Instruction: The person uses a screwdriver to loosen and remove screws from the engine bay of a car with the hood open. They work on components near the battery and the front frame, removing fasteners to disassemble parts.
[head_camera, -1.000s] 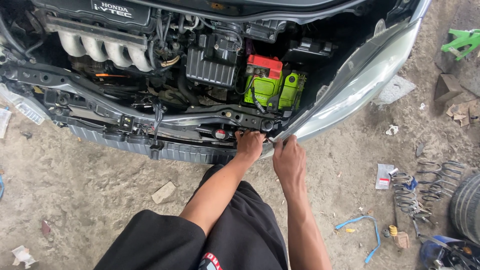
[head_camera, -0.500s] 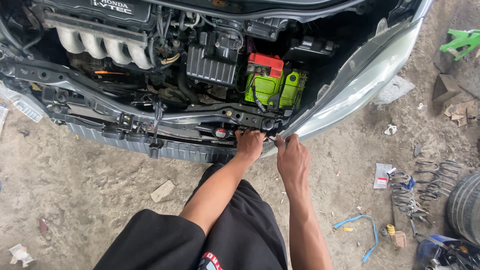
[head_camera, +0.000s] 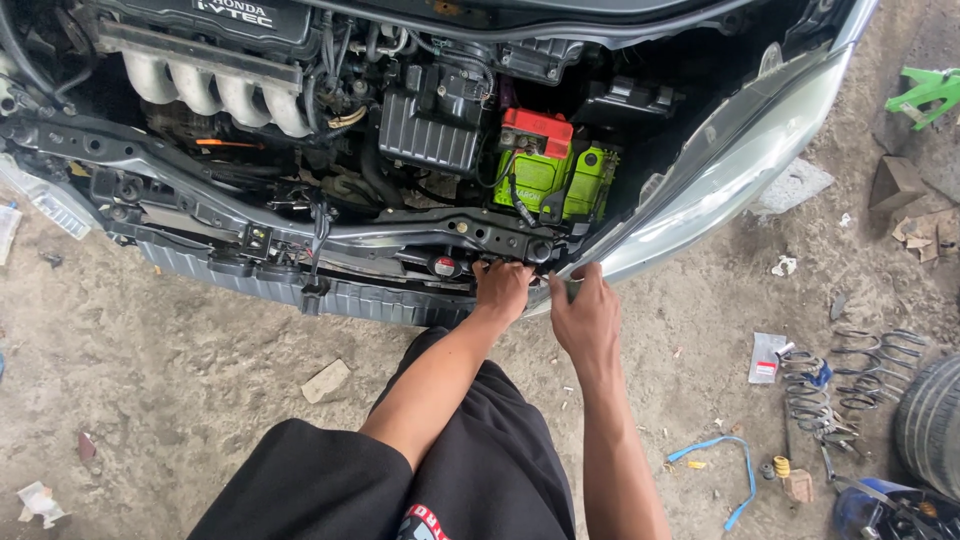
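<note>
I look down into an open car engine bay with the front bumper off. My left hand reaches under the dark front crossmember, fingers curled against the metal near a red-capped part. My right hand grips the inner corner of the clear headlight, thumb and fingers pinched on its edge. A green battery with a red top sits just behind both hands. What the left fingers touch is hidden.
Silver intake runners and a black ribbed box fill the bay. On the dirt floor lie coil springs, a tyre, a blue strap, a green stand, cardboard scraps. My knees in black shorts are below.
Both hands stay at the same spot on the car's front. The view has shifted slightly; my right hand has edged closer to the headlight corner.
</note>
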